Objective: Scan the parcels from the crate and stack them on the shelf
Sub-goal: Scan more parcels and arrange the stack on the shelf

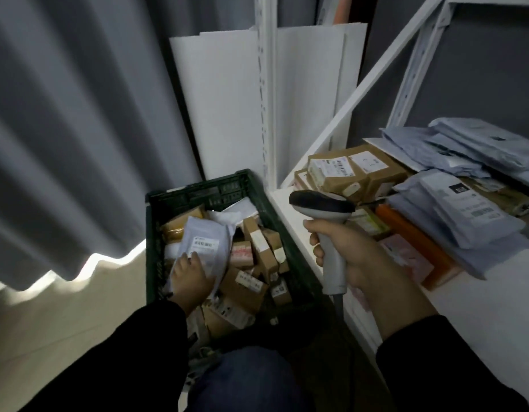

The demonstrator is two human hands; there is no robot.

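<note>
A dark green crate (197,191) on the floor holds several brown cardboard parcels (258,248) and mailer bags. My left hand (190,278) reaches into the crate and grips a grey mailer bag (205,236) by its lower edge, label facing up. My right hand (355,254) grips the handle of a grey barcode scanner (322,206), held above the edge of the white shelf (290,212), its head pointing left toward the crate. On the shelf lie brown boxes (355,173), grey mailer bags (453,209) and an orange parcel (417,236).
White foam boards (224,99) lean upright behind the crate, beside a white shelf post (267,84). A grey curtain (64,129) hangs to the left over a pale floor. My knee in blue jeans (245,379) is at the bottom.
</note>
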